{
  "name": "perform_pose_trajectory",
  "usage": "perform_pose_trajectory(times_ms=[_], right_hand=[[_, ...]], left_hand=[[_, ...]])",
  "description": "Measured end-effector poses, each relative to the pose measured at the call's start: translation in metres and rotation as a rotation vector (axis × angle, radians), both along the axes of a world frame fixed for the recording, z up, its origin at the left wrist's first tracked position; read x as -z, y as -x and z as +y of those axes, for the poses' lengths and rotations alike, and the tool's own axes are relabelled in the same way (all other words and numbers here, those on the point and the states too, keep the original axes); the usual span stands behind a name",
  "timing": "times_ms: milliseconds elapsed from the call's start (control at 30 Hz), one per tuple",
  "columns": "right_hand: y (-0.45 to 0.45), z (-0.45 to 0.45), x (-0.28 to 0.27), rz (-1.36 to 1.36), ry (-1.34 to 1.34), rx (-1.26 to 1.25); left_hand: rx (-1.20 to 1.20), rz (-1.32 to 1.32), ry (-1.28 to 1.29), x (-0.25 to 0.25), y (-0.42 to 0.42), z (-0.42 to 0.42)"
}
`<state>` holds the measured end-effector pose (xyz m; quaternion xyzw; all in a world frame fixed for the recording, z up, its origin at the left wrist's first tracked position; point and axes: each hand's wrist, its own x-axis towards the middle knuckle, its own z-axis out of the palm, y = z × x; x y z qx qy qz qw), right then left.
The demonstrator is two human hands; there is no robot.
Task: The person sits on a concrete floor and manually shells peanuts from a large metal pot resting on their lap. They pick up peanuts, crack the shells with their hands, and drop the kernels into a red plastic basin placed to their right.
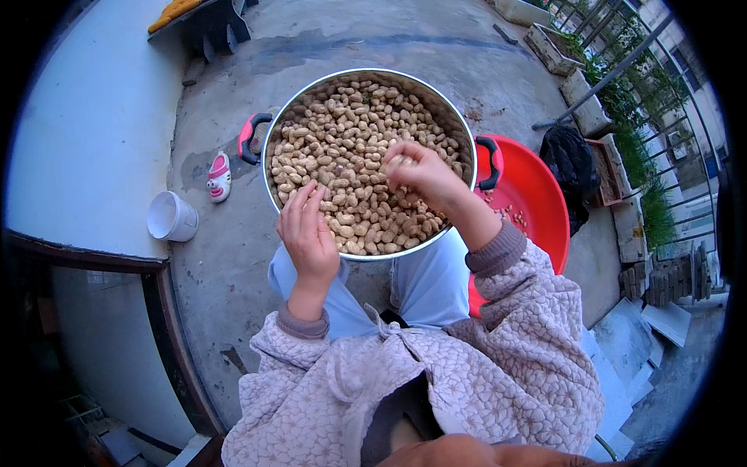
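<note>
A round metal pot [373, 71] full of unshelled peanuts [344, 140] stands in front of my knees, with a red and black handle on each side. My left hand [309, 230] lies over the pot's near left rim, fingertips on the peanuts; whether it grips one cannot be told. Above the peanuts, right of the middle, my right hand [417, 175] is curled around what looks like several peanuts. A red plastic basin [540, 198] is at the right, partly behind the pot and my right sleeve, with some shelled peanut kernels [516, 219] in it.
On the concrete floor at the left are a white bucket [173, 216] and a pink and white clog [219, 178]. A black plastic bag [569, 169] lies right of the basin, beside planters [586, 105] and a metal railing. A wall and doorway are at the left.
</note>
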<state>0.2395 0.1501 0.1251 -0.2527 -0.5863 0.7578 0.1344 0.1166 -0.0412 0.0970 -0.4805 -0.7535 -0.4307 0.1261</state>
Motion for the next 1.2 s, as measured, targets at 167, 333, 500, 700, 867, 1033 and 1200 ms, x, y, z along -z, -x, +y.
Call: perform_pose_trajectory(times_ms=[167,333,500,700,867,1033,1200], right_hand=[[-0.009,0.006,0.0,0.374,0.617,0.215],[-0.041,0.017,0.0,0.616,0.691,0.166],[-0.133,0.035,-0.021,0.644,0.192,0.568],[-0.242,0.094,0.121,-0.281,-0.254,0.785],[-0.275,0.116,0.174,-0.571,-0.271,0.575],[-0.244,0.161,0.121,-0.579,-0.899,0.725],[-0.081,0.085,-0.025,0.01,-0.9,0.371]], left_hand=[[0.008,-0.002,-0.016,0.0,0.0,0.001],[0.016,0.03,0.017,-0.001,0.002,-0.001],[0.029,0.035,0.018,0.002,0.002,-0.001],[0.016,0.03,-0.007,0.0,0.0,0.001],[0.032,0.03,-0.042,0.002,0.003,0.001],[0.056,0.025,-0.048,0.004,0.004,-0.002],[-0.076,-0.108,-0.284,0.021,-0.005,-0.002]])
